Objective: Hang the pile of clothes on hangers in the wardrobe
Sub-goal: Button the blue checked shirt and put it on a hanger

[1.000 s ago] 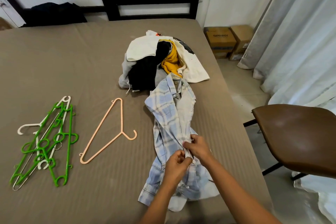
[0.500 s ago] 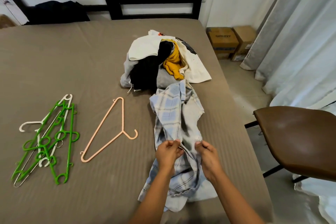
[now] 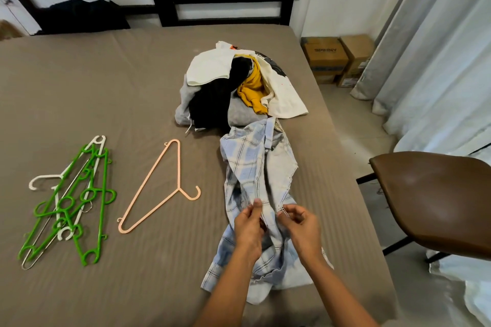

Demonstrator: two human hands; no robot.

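Plaid shirt [image 3: 255, 167] lying lengthwise on the bed [image 3: 106, 87], its far end touching the pile of clothes [image 3: 239, 87]. Left hand [image 3: 248, 231] and right hand [image 3: 300, 228] are each pinching a front edge between thumb and curled fingers. Spread apart half a second ago, they are now closing in again. The front is probably being opened, readying the shirt for the peach hanger [image 3: 159, 188] lying near it; green and white hangers [image 3: 69, 202] are lying farther left.

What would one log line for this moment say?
left hand: pinches blue-and-white plaid shirt | right hand: pinches same shirt | peach plastic hanger: lies beside it on brown bed | stage: shirt not yet on hanger
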